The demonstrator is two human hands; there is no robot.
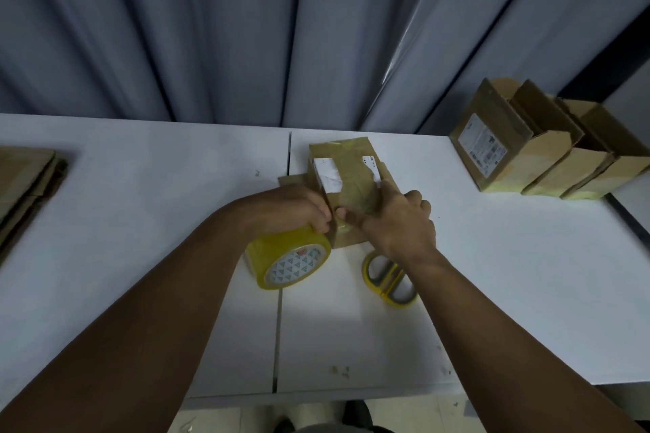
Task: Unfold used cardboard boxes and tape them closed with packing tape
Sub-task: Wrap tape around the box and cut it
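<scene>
Cardboard box (pixel 351 179) sits mid-desk on the white desk (pixel 140 221) (a seam splits its top), before a grey curtain (pixel 211 28). The left grip (pixel 292 209) clutches the tape roll (pixel 288 262); the right grip (pixel 397 218) clasps the box. Scissors (pixel 388 278) lie just beside it.

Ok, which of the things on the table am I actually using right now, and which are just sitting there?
In use: box, held by the right hand; tape roll, gripped by the left hand; scissors, probably for cutting the tape.
Lying about: row of boxes at right; flat cardboard at left.
</scene>
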